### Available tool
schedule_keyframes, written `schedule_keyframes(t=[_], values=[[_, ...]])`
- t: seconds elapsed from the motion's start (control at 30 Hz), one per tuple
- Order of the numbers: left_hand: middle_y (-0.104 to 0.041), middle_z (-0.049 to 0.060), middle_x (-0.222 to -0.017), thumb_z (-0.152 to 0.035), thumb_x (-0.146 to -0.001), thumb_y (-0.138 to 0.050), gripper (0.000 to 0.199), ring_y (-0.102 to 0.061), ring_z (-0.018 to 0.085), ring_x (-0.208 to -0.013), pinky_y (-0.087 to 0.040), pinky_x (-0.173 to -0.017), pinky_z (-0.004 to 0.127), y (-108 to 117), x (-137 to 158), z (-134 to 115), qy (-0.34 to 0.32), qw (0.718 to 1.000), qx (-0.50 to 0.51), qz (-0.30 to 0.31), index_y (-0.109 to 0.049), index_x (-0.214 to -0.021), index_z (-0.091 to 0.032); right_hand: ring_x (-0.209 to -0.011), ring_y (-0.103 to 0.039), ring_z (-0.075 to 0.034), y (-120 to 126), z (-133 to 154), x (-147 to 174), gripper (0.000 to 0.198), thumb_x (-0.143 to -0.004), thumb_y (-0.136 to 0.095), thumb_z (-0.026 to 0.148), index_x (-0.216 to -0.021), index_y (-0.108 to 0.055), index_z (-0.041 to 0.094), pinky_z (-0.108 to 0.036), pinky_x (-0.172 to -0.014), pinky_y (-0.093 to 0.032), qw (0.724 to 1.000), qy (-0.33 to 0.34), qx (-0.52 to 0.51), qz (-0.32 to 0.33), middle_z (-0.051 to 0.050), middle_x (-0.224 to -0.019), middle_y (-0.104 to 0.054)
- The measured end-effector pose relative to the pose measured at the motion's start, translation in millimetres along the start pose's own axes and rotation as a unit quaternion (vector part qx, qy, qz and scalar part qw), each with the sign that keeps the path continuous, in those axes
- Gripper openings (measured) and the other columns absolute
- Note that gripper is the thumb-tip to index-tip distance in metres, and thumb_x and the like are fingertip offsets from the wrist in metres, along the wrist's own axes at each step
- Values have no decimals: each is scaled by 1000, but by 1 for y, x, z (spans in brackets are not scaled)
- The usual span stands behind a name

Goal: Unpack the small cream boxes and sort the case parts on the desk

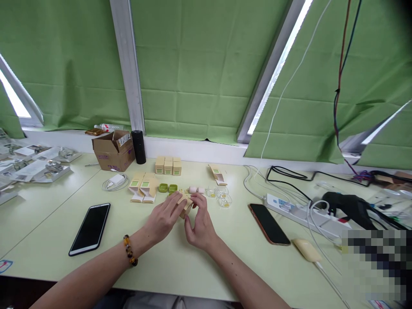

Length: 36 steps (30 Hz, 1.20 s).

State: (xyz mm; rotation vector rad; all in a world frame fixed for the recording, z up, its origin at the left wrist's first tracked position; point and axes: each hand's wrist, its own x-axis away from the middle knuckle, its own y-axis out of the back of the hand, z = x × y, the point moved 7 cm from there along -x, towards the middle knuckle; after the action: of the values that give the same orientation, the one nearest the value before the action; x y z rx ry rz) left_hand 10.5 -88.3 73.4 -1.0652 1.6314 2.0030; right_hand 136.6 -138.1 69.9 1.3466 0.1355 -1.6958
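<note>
Between my two hands is a small tan cardboard box (184, 212), held just above or on the table; which of the two I cannot tell. My left hand (165, 218) has its fingers over the box's left and top side. On the right side, my right hand (201, 225) pinches the box with thumb and fingers. Just beyond lie green square cups (168, 188), pale pink rolls (196, 189) and clear small containers (219, 196) with yellow spots. Unfolded tan cartons (142, 189) with green labels lie to the left, and another open carton (218, 175) lies further back right.
Three closed tan boxes (168, 165) stand at the back. Phones lie left (90, 229) and right (269, 224). A brown carton (113, 150), a black cylinder (138, 147) and a coiled white charger (116, 182) are back left. A power strip (302, 216) with cables runs along the right.
</note>
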Motion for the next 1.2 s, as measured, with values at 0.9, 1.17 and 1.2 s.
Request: schedule_keyframes(t=[0.9, 1.17, 1.2], values=[[-61, 19, -139, 1, -93, -41, 61, -57, 31, -134, -56, -107, 55, -8, 1, 7, 47, 997, 55, 14, -40, -151, -19, -130, -51, -33, 6, -13, 3, 73, -79, -54, 6, -146, -31, 23, -52, -86, -60, 998, -10, 14, -59, -18, -135, -46], [-59, 16, -132, 0, -92, -48, 54, -54, 29, -134, -55, -105, 53, -8, 3, 11, 65, 990, 127, 3, -40, -139, -24, -106, -66, -21, 17, -32, -2, 38, -103, -45, 21, -139, -32, 27, -37, -79, -63, 976, -136, -111, -130, -15, -133, -50], [-60, 15, -129, 0, -92, -47, 50, -54, 29, -134, -55, -104, 52, -7, 2, 10, 67, 989, 136, 4, -43, -135, -24, -100, -68, -19, 19, -34, -2, 36, -104, -45, 23, -138, -32, 27, -35, -76, -62, 972, -149, -117, -140, -14, -132, -51]])
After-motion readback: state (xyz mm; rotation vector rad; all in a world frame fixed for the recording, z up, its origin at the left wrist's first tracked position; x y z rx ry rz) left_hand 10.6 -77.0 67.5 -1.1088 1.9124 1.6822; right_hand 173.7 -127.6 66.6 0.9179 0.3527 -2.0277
